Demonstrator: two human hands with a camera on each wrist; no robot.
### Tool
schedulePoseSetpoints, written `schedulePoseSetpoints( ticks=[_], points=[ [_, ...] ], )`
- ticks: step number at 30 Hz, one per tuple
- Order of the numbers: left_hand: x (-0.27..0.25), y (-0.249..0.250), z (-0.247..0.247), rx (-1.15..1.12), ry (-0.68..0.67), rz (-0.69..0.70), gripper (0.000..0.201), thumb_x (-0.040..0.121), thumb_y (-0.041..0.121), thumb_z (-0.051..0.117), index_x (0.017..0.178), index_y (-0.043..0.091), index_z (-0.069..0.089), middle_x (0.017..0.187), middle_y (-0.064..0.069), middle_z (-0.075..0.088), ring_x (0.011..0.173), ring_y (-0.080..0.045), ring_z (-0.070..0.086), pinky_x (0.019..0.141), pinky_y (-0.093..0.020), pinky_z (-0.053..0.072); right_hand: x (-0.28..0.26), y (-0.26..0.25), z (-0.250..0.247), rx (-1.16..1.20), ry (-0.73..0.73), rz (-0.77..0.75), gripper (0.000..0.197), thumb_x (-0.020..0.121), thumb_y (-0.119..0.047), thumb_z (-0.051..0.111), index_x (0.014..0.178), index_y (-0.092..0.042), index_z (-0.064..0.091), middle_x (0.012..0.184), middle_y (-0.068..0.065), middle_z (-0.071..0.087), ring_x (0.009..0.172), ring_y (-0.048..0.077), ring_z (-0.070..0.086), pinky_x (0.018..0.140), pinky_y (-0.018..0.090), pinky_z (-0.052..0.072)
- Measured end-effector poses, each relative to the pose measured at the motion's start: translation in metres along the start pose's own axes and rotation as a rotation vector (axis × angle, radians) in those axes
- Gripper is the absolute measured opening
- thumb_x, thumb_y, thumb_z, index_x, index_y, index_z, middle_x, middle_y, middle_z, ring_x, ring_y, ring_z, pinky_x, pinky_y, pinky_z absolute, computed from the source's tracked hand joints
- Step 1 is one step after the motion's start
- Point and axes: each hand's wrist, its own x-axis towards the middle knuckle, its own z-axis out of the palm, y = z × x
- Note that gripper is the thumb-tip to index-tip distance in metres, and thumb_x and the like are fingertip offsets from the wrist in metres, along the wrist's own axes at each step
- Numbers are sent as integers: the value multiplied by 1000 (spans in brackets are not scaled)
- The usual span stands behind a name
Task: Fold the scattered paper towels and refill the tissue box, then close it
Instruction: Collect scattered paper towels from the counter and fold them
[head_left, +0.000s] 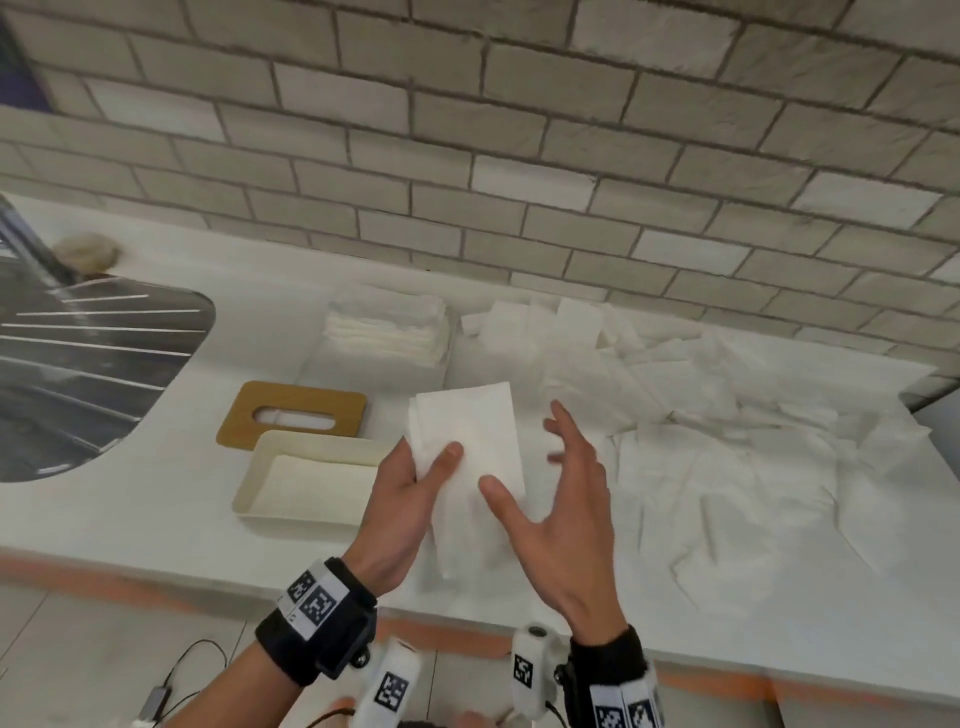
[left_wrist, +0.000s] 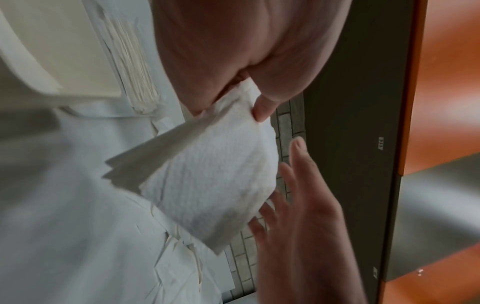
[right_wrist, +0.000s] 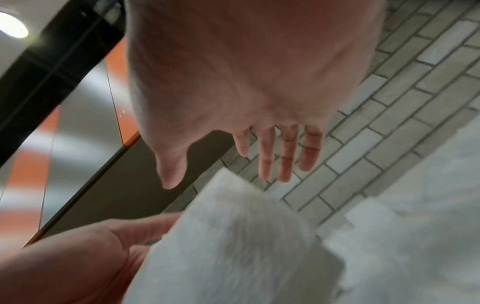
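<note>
Nearest the body, both wrists carry black straps with coded marker tags.

Left hand (head_left: 410, 488): pinches a white folded paper towel (head_left: 470, 462), thumb on top, fingers underneath. The left-wrist view shows the thumb tip pressing the towel's corner. The towel is held clear of the white countertop (head_left: 156, 499), long axis running roughly 6 to 12 o'clock. Layered edges show at its far end, so I judge it to be already folded at least once. Holding it by 1 edge leaves the rest free for the other hand to work.

Right hand (head_left: 561, 499): fingers spread and straight, holding nothing. The thumb lies against or just over the towel's face; contact cannot be confirmed. Likely about to smooth or take the fold.

At 9 o'clock from the hands: shallow cream rectangular tissue box base (head_left: 249, 488), open, nothing visible inside. It sits within easy reach for loading.

Just beyond, at 10 o'clock: tan wooden lid with an oval slot (head_left: 291, 410), lying flat, touching or overlapping the base's far rim. Off the box, so closing is not yet done.

At 3 o'clock, spreading toward 1 o'clock: loose white unfolded paper towels (head_left: 727, 457), many, overlapping.

At 11 o'clock, near the wall: 1 neat stack of folded white towels (head_left: 387, 332), presumably staged for the refill.

Far left, 9 to 10 o'clock: steel sink drainer (head_left: 93, 364). Behind everything: pale brick-tile wall (head_left: 519, 130).

Judgement: folding is partway through; box filling has not started.
</note>
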Motion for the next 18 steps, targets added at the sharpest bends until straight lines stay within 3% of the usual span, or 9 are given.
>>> schedulePoseSetpoints(
  ticks=[2, 4, 7, 8, 10, 11, 13, 15, 18],
  points=[
    [0, 7, -17, -42, -11, 20, 37, 103, 20, 66, 138, 13, 63, 132, -8, 74, 123, -32, 71, 107, -59, 53, 2, -7, 29, 178, -132, 91, 93, 83, -63, 84, 154, -61, 24, 136, -25, 62, 124, 4, 63, 101, 30, 54],
    [4, 16, -37, -53, 58, 84, 38, 99, 18, 72, 135, 12, 64, 129, -8, 75, 121, -31, 71, 105, -56, 55, 1, -6, 59, 331, -229, 168, 77, 85, -43, 90, 140, -60, 39, 124, -21, 72, 115, 3, 71, 94, 30, 62],
    [16, 30, -80, 71, 265, 214, 36, 91, 23, 83, 124, 19, 68, 117, 2, 79, 111, -23, 75, 94, -49, 61, 0, 5, 91, 446, -169, 266, 56, 84, -38, 92, 128, -45, 58, 120, -17, 74, 110, 7, 72, 93, 45, 63],
    [21, 32, -96, 120, 314, 239, 36, 89, 22, 85, 120, 21, 68, 111, 5, 79, 105, -21, 75, 88, -42, 63, 1, 8, 99, 471, -131, 297, 55, 82, -40, 93, 126, -42, 60, 117, -16, 74, 108, 8, 72, 91, 45, 64],
    [27, 33, -129, 220, 361, 273, 36, 87, 16, 87, 117, 21, 67, 101, 3, 79, 96, -19, 76, 77, -32, 61, 8, 8, 114, 467, -48, 351, 55, 83, -37, 93, 124, -37, 57, 108, -10, 76, 97, 5, 74, 80, 33, 64],
    [30, 30, -144, 300, 377, 283, 37, 87, 15, 87, 115, 25, 67, 99, 0, 79, 94, -17, 76, 76, -32, 60, 12, 8, 121, 424, -21, 356, 55, 85, -34, 91, 125, -34, 54, 101, -8, 78, 88, 2, 74, 71, 24, 61],
    [36, 23, -167, 529, 418, 316, 38, 87, 17, 87, 111, 34, 63, 100, 4, 76, 91, -9, 74, 79, -31, 57, 20, 6, 140, 263, 0, 316, 54, 90, -31, 86, 128, -29, 48, 87, -6, 76, 74, 0, 71, 63, 16, 52],
    [43, 12, -186, 765, 429, 327, 41, 89, 16, 85, 114, 32, 57, 101, 3, 73, 88, -13, 71, 78, -33, 53, 26, 8, 163, 26, -11, 231, 52, 94, -36, 79, 130, -32, 42, 88, -7, 72, 79, 8, 69, 72, 27, 51],
    [52, -5, -201, 1159, 368, 249, 47, 89, 14, 82, 126, 19, 53, 99, -8, 73, 92, -35, 68, 78, -42, 50, 29, 8, 193, -421, -110, 103, 55, 93, -41, 74, 136, -29, 41, 106, 0, 73, 100, 26, 63, 82, 40, 40]
  ],
)
